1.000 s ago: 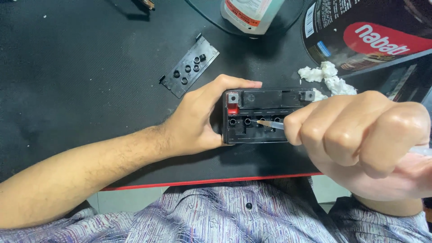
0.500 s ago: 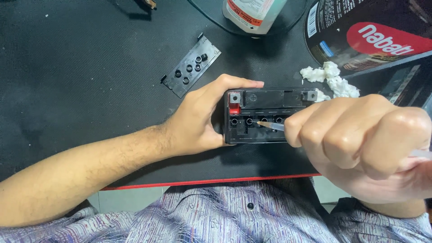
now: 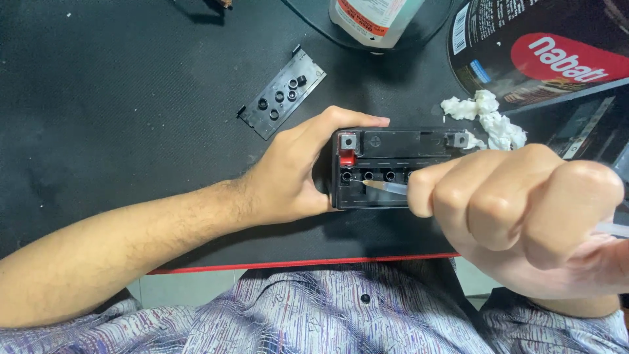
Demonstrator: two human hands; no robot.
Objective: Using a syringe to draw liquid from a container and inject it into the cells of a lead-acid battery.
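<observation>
Left hand (image 3: 295,177) clamps black battery (image 3: 393,164) steady at 9 o'clock; right hand (image 3: 524,216) fist-grips thin dropper tip (image 3: 383,187) over cell holes.

— any packages on the black mat (image 3: 131,98)?

— two, both at the far edge. toward the far right corner, a large dark round tin (image 3: 544,52), lying tilted, cut off by the frame. on its side, a red oval label (image 3: 570,59) with white lettering, and a small white barcode strip (image 3: 460,26) near its left rim, plus a little blue mark beside.

— and the other?

— left of the tin, along the far edge: a white plastic bottle (image 3: 373,19), only the lower part in view, resting on a dark round disc. wrapped with a white paper label (image 3: 367,13) bearing red and dark print.

— screens or signs?

— none seen.
</observation>
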